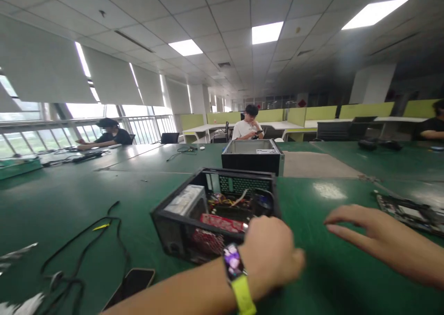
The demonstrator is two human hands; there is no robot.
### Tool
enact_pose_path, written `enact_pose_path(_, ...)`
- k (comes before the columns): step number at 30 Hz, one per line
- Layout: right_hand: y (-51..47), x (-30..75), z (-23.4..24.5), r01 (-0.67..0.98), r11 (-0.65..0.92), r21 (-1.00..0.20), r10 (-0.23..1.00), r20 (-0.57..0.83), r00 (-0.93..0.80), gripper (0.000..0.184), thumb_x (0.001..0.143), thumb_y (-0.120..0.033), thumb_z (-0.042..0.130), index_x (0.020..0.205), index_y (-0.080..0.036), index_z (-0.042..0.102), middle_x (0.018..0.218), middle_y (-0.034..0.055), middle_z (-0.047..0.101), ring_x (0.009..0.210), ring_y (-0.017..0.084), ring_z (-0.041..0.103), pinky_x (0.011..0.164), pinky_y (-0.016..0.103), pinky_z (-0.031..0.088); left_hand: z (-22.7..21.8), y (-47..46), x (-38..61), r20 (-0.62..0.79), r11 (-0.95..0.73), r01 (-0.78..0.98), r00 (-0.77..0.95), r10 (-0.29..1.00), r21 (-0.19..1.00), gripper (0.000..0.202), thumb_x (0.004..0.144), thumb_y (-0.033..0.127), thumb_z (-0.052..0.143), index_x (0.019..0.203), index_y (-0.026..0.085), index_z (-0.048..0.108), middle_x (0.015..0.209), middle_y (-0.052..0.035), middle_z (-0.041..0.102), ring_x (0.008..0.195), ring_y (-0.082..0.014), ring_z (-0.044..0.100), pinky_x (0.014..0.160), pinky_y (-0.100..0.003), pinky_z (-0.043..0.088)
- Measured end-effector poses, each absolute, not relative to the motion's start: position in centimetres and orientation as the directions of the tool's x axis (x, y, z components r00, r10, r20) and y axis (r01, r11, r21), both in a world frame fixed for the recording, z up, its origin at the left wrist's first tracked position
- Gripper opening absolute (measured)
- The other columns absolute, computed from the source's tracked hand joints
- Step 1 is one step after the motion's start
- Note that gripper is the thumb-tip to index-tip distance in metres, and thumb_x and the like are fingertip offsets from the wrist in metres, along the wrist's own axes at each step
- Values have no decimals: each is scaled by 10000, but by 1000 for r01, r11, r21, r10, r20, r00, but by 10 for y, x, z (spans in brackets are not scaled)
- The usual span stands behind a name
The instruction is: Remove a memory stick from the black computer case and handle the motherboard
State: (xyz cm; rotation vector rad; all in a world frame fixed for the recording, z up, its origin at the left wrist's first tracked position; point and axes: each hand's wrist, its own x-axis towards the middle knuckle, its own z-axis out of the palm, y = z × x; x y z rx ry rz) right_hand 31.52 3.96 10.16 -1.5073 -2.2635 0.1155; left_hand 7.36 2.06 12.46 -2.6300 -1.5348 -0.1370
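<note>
My left grip (270,250) blocks the near-right corner of the PC case (164,231); curled, can't tell its hold. Right grip (385,242) loosely open, empty.

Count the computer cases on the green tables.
2: the near case, a corner hidden by the left hand, and the far case behind it, toward the seated person in white. Others might be hidden.

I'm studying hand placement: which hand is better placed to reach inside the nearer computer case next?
Probably the left hand: it appears at the nearer computer case's near right corner, while the right hand is apart from it, over the green table.
</note>
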Motion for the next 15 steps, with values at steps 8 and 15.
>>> enact_pose_path(8, 70, 243, 83, 873, 485, 53, 856, -231, -462, 350, 669, -360, 681, 920, -121, 723, 875, 113, 701, 762, 248, 646, 628, 285, 454, 164, 50, 100, -451, -824, 561, 717, 532, -80, 319, 840, 388, 556, 1018, 164, 698, 904, -81, 710, 778, -233, 646, 511, -284, 414)
enact_pose_path(15, 64, 254, 59, 878, 443, 182, 883, -257, -393, 228, 661, -184, 639, 865, -146, 734, 886, 147, 708, 828, 308, 670, 721, 363, 499, 103, 79, 146, -658, -852, 520, 625, 420, -50, 120, 575, 130, 787, 563, 111, 669, 663, -88, 696, 598, -227, 618, 574, -308, 487)
